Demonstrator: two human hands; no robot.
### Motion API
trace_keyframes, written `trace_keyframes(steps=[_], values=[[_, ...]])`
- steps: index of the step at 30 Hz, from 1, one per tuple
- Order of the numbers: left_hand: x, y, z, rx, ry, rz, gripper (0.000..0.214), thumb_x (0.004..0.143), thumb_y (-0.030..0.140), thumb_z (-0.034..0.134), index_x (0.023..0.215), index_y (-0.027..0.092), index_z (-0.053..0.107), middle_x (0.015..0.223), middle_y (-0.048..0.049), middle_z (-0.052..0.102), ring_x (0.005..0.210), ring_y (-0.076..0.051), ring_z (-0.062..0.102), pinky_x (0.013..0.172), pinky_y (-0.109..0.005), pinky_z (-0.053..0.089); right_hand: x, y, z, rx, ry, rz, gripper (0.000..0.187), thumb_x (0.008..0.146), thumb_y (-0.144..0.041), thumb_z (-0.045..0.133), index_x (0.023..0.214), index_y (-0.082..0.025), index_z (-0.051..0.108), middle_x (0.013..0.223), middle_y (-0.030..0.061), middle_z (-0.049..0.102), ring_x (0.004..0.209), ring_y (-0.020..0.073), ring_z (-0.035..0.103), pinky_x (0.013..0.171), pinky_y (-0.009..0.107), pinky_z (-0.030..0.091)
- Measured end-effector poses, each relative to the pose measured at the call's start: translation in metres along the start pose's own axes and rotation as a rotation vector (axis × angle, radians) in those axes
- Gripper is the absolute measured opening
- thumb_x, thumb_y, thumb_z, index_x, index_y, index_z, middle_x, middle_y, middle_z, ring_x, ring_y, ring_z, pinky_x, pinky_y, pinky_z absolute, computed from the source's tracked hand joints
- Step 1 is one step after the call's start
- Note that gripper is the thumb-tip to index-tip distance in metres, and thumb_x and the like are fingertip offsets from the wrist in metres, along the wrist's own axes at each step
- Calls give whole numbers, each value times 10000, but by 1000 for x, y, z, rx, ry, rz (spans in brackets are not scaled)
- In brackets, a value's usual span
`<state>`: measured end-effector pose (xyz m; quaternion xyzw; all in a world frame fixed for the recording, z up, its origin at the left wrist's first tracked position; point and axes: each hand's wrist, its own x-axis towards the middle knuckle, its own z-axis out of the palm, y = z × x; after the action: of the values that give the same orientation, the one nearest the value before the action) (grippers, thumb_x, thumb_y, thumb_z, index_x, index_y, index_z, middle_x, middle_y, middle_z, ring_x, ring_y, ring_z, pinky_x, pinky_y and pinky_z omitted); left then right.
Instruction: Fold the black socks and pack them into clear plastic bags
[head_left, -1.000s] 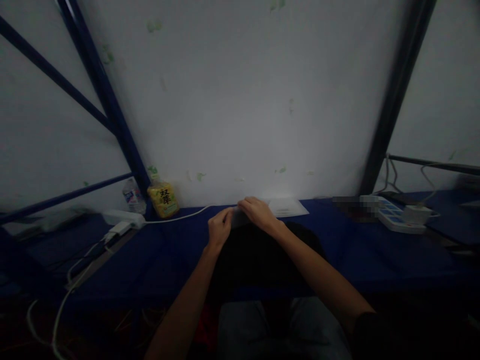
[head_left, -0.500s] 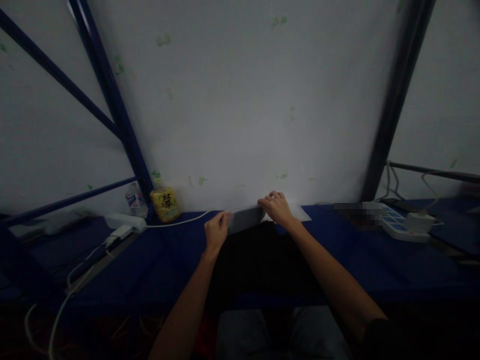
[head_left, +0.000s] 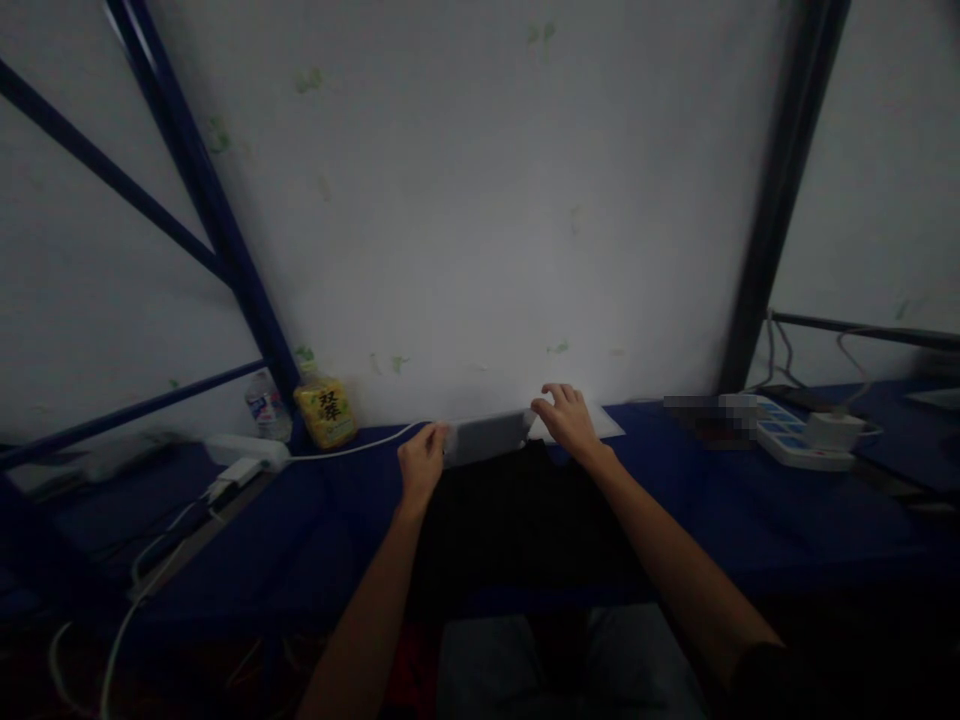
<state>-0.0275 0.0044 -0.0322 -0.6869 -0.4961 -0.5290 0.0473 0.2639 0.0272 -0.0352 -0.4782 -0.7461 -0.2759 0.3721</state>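
A flat grey rectangular piece (head_left: 486, 438) lies at the far edge of a black cloth (head_left: 525, 520), and its material is hard to tell in this dim light. My left hand (head_left: 422, 462) grips its left end between fingers and thumb. At its right end, my right hand (head_left: 568, 420) rests with fingers apart, over a white sheet of paper (head_left: 577, 422). The near part of the black cloth hangs down toward my lap.
The dark blue table (head_left: 225, 530) runs along a stained white wall behind blue metal posts. A yellow-labelled bottle (head_left: 325, 413) and a clear water bottle (head_left: 266, 405) stand at the back left. White power strips (head_left: 802, 447) and cables lie on both sides.
My hands have moved apart, the right one going right along the grey piece. More of the grey piece now shows between them. The view has shifted slightly.
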Motion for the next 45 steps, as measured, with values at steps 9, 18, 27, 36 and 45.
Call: trace_keyframes(steps=[9, 18, 27, 36, 45], values=[[-8, 10, -2, -345, -474, 89, 488, 959, 437, 290, 1045, 160, 683, 1098, -87, 686, 1050, -223, 615, 931, -337, 452, -24, 8, 14, 603, -134, 11, 318, 961, -377, 399, 1043, -195, 647, 1044, 80, 650, 1011, 197, 558, 916, 355, 419], [-36, 16, 27, 287, -1006, 377, 672, 910, 651, 314, 1490, 338, 184, 1567, -47, 132, 1427, -299, 163, 1118, -488, 179, -43, -26, 36, 663, -701, -151, 529, 982, -447, 316, 1470, -243, 294, 1531, 43, 265, 1428, 203, 165, 1164, 417, 146], [-41, 14, 31, 365, -1033, 463, 729, 906, 677, 256, 1507, 282, 136, 1569, -80, 96, 1430, -317, 130, 1124, -474, 131, -46, -23, 45, 626, -798, -144, 515, 982, -397, 351, 1467, -235, 294, 1536, 70, 228, 1424, 239, 162, 1152, 479, 143], [-40, 15, 32, 372, -1040, 527, 768, 904, 680, 245, 1509, 216, 153, 1564, -116, 119, 1431, -315, 128, 1128, -442, 131, -48, -26, 41, 614, -708, -232, 431, 965, -323, 398, 1388, -253, 435, 1493, 55, 348, 1418, 201, 203, 1138, 459, 181], [-29, 58, 29, 410, -939, 561, 631, 807, 590, 517, 1292, 188, 539, 1243, -162, 596, 1097, -346, 578, 894, -417, 435, -43, -9, 30, 788, -258, 351, 484, 974, -396, 243, 1056, -175, 666, 1010, 65, 696, 940, 169, 635, 853, 297, 477]])
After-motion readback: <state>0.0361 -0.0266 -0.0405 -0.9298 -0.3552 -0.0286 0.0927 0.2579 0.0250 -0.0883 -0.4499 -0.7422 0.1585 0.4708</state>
